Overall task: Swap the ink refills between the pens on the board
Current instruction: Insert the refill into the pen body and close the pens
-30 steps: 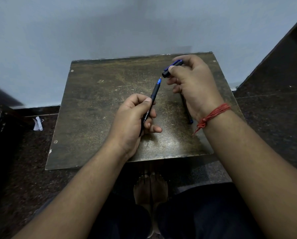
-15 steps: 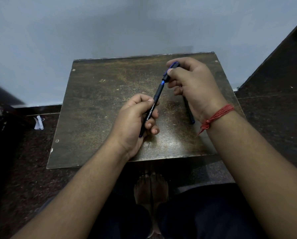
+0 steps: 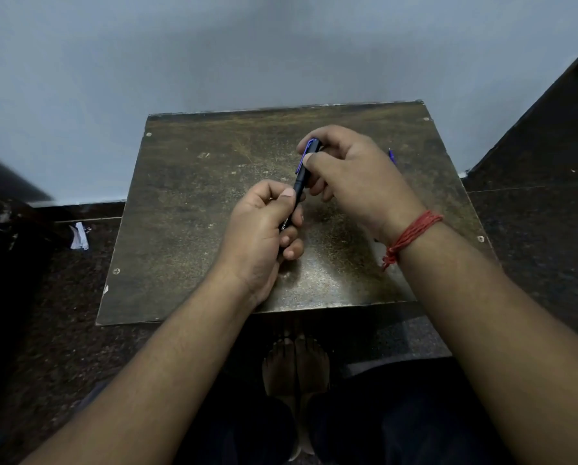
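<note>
A black pen is held tilted above the middle of the worn brown board. My left hand grips its barrel from below. My right hand holds the black cap with the blue clip, which sits over the pen's upper end. A second pen lies on the board under my right hand; only its blue tip shows past the knuckles.
The board rests on a dark speckled floor against a pale wall. A scrap of white paper lies on the floor to the left. My bare feet show below the board's front edge.
My right hand has brought the cap down onto the pen's blue tip, which is now covered. Both hands have drawn closer together.
</note>
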The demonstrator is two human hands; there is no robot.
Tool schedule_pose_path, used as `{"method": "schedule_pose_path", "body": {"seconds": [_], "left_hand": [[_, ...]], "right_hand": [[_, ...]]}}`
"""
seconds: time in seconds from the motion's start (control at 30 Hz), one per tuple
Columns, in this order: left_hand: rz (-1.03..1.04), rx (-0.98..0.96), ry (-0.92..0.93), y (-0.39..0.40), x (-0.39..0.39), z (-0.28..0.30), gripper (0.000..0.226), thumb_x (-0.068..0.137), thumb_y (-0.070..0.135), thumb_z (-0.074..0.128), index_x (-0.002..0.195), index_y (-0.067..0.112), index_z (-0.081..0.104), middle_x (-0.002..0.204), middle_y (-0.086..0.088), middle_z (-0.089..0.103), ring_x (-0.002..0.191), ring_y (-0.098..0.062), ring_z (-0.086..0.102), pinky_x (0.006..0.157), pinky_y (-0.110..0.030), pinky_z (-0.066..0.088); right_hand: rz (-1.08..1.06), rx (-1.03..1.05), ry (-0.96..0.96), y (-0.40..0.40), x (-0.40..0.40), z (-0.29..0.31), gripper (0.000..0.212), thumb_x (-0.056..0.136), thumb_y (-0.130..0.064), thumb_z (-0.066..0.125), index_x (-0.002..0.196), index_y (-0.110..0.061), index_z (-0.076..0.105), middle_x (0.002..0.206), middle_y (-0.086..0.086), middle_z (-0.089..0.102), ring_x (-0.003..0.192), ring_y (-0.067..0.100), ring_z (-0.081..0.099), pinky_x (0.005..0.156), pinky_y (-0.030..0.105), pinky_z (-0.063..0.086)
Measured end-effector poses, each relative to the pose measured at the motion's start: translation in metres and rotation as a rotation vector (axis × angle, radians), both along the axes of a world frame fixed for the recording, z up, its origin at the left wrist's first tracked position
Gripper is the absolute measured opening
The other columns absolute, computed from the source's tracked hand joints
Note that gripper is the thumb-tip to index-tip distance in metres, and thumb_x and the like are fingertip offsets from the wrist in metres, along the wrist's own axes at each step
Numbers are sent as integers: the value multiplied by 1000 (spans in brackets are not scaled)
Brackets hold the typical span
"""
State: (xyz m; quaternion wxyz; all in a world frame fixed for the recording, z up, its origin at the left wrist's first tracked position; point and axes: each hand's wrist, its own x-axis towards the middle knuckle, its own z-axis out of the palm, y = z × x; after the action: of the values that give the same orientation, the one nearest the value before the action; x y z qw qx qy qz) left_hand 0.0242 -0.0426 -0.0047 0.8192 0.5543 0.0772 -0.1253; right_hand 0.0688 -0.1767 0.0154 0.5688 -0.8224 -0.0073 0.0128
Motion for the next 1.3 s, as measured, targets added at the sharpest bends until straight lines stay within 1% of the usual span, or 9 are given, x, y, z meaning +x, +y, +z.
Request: {"method": "schedule_pose_path", "body": {"seconds": [0.23,0.4,0.5,0.63,0.8,0.97,1.1,1.2,1.3], "left_hand": [[52,30,-46,5,3,-1,24,103,6,45,80,13,48,58,-4,45,36,-4,25,34,-14,21],[88,96,-98,3,6,0,20,103,7,45,84,11,50,59,-3,46,38,-5,30,34,-18,29],[55,202,-118,-5,1,0,17,105,10,44,90,8,52,63,-1,52,41,-7,39,39,-25,43],[8,260,-116,-9,-2,0,15,105,13,43,101,3,53,62,4,57,44,-11,50,48,-32,55],[26,359,-148,-9,-3,0,13,104,18,49,105,10,59,88,-7,62,57,-8,61,56,-36,61],[141,514,-275,0,0,-7,8,99,24,54,98,30,60,96,2,67,76,-5,66,76,-42,61],[203,807,-456,5,2,-6,10,97,23,56,107,24,60,107,4,64,98,-5,60,86,-22,49],[172,1023,-572,5,3,-8,28,95,24,55,120,13,60,122,0,59,116,-17,53,99,-34,44],[97,1182,-584,6,4,-11,43,93,30,53,132,14,54,145,-5,50,136,-24,39,116,-50,29]], "right_hand": [[-46,-152,-84,20,-2,1,10,90,-24,53,95,-23,62,74,6,69,69,26,67,68,48,57],[10,-344,-115,27,-9,2,50,96,-33,56,141,-20,41,101,5,68,90,19,64,75,32,50],[-72,-292,-119,22,-6,1,55,94,-32,60,146,-21,43,117,5,64,106,19,61,85,29,46],[-71,-317,-96,18,-8,-1,59,95,-32,60,149,-23,40,120,7,65,110,20,61,82,23,40],[-163,-375,-141,1,2,4,57,98,-30,56,150,-15,39,123,8,62,116,21,57,90,23,39],[-181,-575,-150,-12,7,3,56,101,-28,51,151,-11,34,133,9,57,125,24,52,95,26,38],[-112,-739,-128,-9,14,-4,42,100,-23,49,139,-7,43,121,13,59,114,31,56,87,35,44],[-77,-868,-96,-2,18,-10,25,98,-20,49,120,-7,52,114,15,61,108,37,59,75,36,41],[-63,-942,-80,2,19,-15,19,98,-18,49,113,-9,56,112,14,63,105,36,61,70,33,35]]}}
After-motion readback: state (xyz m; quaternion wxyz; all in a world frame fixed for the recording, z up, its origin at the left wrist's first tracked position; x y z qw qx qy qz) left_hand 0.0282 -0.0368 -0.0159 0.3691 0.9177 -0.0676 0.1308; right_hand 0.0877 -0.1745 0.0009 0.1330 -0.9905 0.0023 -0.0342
